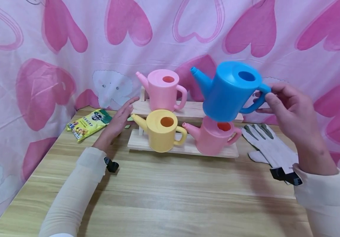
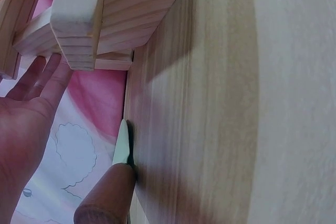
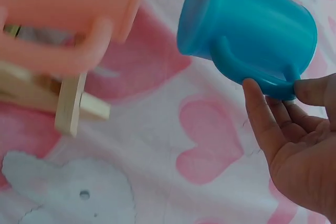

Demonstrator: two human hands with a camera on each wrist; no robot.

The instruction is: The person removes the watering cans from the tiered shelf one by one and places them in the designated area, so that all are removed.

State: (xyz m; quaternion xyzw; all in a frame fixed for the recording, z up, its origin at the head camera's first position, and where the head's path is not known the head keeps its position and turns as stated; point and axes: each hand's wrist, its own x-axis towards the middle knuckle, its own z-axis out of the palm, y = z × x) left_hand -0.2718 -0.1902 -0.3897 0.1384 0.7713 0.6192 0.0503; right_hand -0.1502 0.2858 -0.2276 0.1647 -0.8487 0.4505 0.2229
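My right hand (image 1: pixel 291 113) pinches the handle of a blue watering can (image 1: pixel 229 95), held in the air above the right side of a two-tier wooden stand (image 1: pixel 217 152). In the right wrist view, thumb and fingertips meet the handle of the blue can (image 3: pixel 262 30). A pink watering can (image 1: pixel 161 93) stands on the upper tier; a yellow one (image 1: pixel 159 135) and another pink one (image 1: pixel 208 141) stand on the lower. The blue can partly covers the lower pink one. With fingers extended, my left hand (image 2: pixel 21 135) touches the stand's left end (image 2: pixel 79 19).
A yellow-green packet (image 1: pixel 90 124) lies left of the stand. White-and-grey gloves (image 1: pixel 272 148) lie to its right. Near my left hand is a pale green piece (image 2: pixel 122 142) beside a brown rounded part. A heart-patterned curtain (image 1: pixel 158 52) hangs behind the wooden table (image 1: pixel 170 197).
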